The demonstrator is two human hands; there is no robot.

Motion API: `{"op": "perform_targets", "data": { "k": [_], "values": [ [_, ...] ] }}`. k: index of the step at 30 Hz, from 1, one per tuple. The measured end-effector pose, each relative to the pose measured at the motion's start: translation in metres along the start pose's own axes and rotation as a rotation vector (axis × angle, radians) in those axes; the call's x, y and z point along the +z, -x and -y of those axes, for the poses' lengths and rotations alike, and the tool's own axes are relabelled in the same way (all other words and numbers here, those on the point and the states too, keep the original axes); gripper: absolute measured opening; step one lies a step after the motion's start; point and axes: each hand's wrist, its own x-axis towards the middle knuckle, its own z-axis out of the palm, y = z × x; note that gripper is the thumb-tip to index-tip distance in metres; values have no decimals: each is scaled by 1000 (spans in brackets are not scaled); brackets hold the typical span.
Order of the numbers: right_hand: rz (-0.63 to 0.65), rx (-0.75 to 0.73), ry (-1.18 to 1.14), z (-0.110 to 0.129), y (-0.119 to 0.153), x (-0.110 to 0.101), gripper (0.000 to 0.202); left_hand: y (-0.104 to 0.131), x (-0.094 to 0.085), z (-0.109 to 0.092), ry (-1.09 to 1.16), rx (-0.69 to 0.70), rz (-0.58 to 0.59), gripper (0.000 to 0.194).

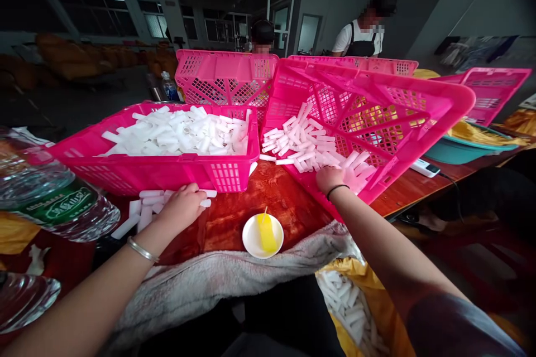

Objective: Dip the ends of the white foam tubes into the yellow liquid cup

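Observation:
My left hand (189,202) is closed over short white tubes (151,201) on the table, against the front of a pink crate; the end of one white tube (205,203) sticks out past its fingers. That pink crate (167,174) is heaped with loose white tubes (180,131). My right hand (330,179) reaches into a second, tilted pink crate (435,97), fingers curled in among its white tubes (305,139). The fingertips there are hidden. Between my hands stands a small white dish (250,237) with a yellow block (267,232) in it.
Large plastic bottles (62,201) lie at the left. A grey towel (201,279) covers the table's front edge. Below, a yellow bag (377,295) holds white tubes. A teal basin (464,148) stands at the right. Another person (364,28) is behind the crates.

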Motion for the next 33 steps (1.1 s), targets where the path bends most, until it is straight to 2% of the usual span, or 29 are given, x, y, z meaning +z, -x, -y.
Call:
{"op": "perform_targets", "data": {
  "k": [2,4,7,11,12,14,17,21,22,24,27,29,30,33],
  "values": [
    [-29,-27,-30,-4,1,3,20,11,-3,-17,151,27,-62,14],
    [-72,-84,-72,-8,13,2,22,25,-4,-34,406,-8,-115,12],
    [-81,-269,-206,-8,48,1,24,49,1,-50,657,-60,-40,10],
    [16,-798,-761,5,106,15,28,72,14,-55,532,22,109,40],
    [37,-895,-852,9,117,20,30,75,17,-55,472,16,125,45],
    [57,-988,-910,16,130,32,35,78,21,-58,388,-22,104,41],
    [-19,-968,-944,25,131,49,40,79,23,-72,488,-17,-11,22],
    [-166,-970,-876,29,123,56,32,75,30,-98,725,75,-129,23],
    [-178,-995,-848,29,123,54,29,74,34,-104,725,107,-161,28],
    [-158,-1027,-830,28,124,49,25,71,41,-113,686,148,-222,50],
    [15,-973,-962,28,127,42,23,66,47,-119,643,143,-240,79],
    [103,-866,-1058,29,128,42,23,64,46,-120,636,136,-218,89],
    [106,-832,-1066,29,129,42,22,63,45,-121,633,136,-208,91],
    [29,-921,-914,25,131,44,17,63,41,-121,630,122,-201,92]
  ]
}}
